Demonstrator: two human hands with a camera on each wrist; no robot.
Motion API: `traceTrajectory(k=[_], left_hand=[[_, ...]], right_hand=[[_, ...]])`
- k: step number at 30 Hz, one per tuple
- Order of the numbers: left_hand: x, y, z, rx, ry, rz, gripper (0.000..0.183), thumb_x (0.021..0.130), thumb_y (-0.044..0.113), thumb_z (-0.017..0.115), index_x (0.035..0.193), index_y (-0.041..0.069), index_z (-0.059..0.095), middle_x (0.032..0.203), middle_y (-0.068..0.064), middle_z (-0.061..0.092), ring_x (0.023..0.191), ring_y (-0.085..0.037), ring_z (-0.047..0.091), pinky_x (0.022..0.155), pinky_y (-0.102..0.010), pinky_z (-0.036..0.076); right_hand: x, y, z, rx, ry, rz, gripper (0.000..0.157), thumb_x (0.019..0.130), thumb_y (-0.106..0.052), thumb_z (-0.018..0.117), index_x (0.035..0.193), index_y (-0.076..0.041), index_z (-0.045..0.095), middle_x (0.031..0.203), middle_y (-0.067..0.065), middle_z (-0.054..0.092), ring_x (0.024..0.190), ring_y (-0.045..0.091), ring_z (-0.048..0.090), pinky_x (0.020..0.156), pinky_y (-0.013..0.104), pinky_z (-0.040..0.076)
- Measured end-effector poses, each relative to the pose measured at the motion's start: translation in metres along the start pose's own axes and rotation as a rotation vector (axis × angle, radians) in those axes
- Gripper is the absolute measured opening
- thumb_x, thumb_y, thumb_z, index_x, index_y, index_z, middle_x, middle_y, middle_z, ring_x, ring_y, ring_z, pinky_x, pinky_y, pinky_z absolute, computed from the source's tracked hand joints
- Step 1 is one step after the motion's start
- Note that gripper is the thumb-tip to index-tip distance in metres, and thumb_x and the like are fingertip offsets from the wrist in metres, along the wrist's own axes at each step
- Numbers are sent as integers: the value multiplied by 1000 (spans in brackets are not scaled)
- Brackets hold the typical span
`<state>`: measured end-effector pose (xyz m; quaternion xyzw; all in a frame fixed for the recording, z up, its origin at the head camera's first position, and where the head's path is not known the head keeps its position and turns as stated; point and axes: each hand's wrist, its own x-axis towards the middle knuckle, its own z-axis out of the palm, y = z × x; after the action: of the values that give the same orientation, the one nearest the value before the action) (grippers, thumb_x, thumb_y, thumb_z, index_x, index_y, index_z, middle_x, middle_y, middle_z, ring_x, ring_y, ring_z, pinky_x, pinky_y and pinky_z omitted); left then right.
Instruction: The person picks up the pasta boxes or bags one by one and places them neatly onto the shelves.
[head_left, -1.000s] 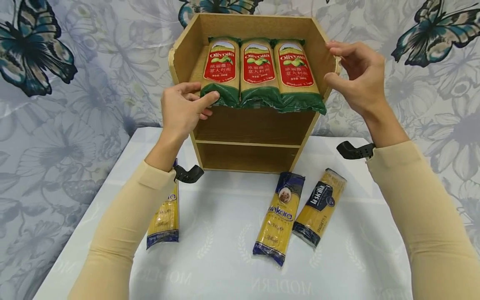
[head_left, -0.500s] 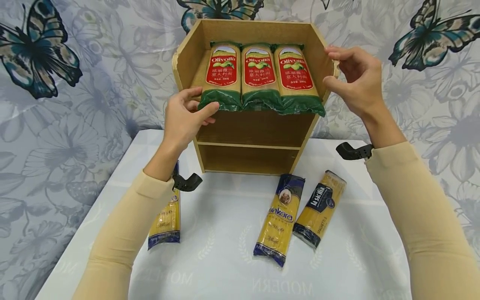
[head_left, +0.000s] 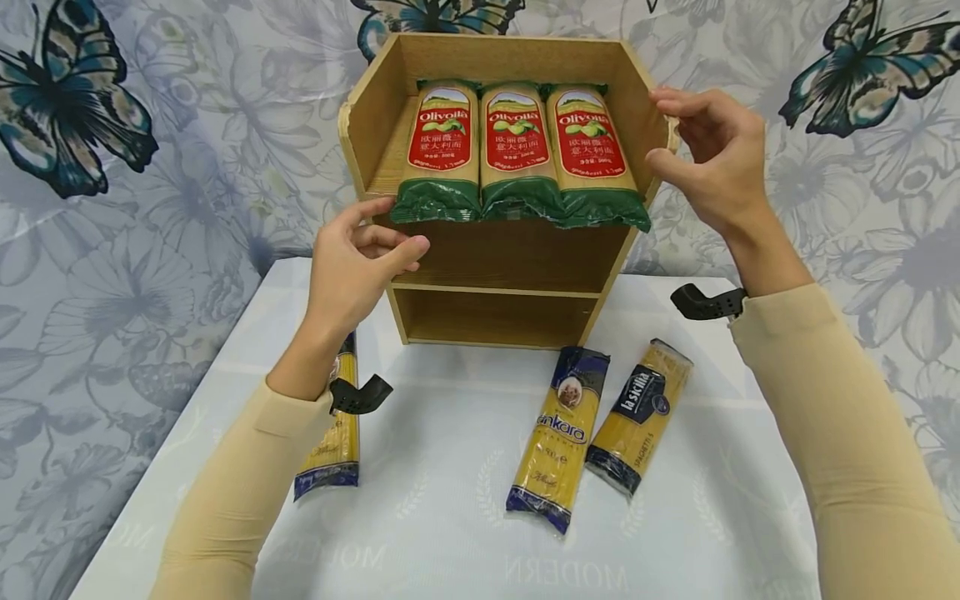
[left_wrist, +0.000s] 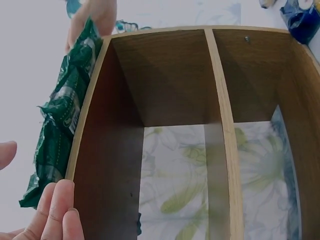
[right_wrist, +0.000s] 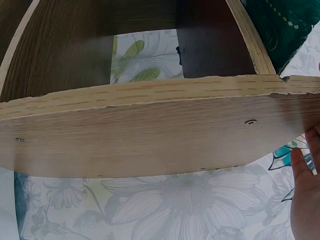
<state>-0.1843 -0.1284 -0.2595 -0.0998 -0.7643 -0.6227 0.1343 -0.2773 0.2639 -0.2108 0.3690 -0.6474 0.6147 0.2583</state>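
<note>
At the left edge of the shelf [head_left: 510, 57], the left hand [head_left: 348, 262] is held, thumb and fingers apart; three packs [head_left: 518, 133] are aligned on top, probably for neatness; the right panel [head_left: 636, 117] is pinched by the right hand [head_left: 722, 154], seemingly for steadiness.

A yellow-and-blue Ankara pasta pack [head_left: 558, 442] lies aslant on the white tablecloth [head_left: 427, 533], just beside a La Sicilia spaghetti pack [head_left: 640, 417]. Farther left lies a partly covered pack [head_left: 339, 450], probably another Ankara. Mirrored "MODERN" lettering [head_left: 566, 572] and pale laurel sprigs [head_left: 489, 487] mark the cloth. The grey floral backdrop [head_left: 187, 242] bears teal-and-black butterflies [head_left: 60, 92].
</note>
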Motion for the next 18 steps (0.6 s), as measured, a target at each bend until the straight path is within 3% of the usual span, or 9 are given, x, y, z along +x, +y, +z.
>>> traceTrajectory(k=[5,8,13,18], left_hand=[[-12,1,-4,95,46,13,66,84,26,86,141,7,58,97,-5,75,83,-15,71,70,-25,53],[-19,1,-6,107,62,8,65,84,27,86,140,8,59,108,-8,74,93,-17,70,77,-26,54],[-34,-4,-11,60,35,-11,68,85,23,86,143,5,55,124,-13,69,112,-24,67,95,-31,54],[-51,-15,-14,1,-10,-34,72,85,14,85,146,-1,49,133,-19,63,122,-31,61,102,-34,50]], right_hand=[[0,7,-5,-16,-14,-23,38,73,20,65,110,16,65,122,26,66,124,35,58,111,40,42],[0,10,-8,-45,-41,-68,38,74,18,66,111,17,64,123,28,65,124,36,58,110,41,43],[0,11,-8,-41,-33,-79,38,73,18,67,111,17,64,123,27,66,123,36,59,108,38,45],[1,8,-5,-27,-4,-39,37,73,19,67,110,17,66,123,26,66,123,35,58,104,34,47]])
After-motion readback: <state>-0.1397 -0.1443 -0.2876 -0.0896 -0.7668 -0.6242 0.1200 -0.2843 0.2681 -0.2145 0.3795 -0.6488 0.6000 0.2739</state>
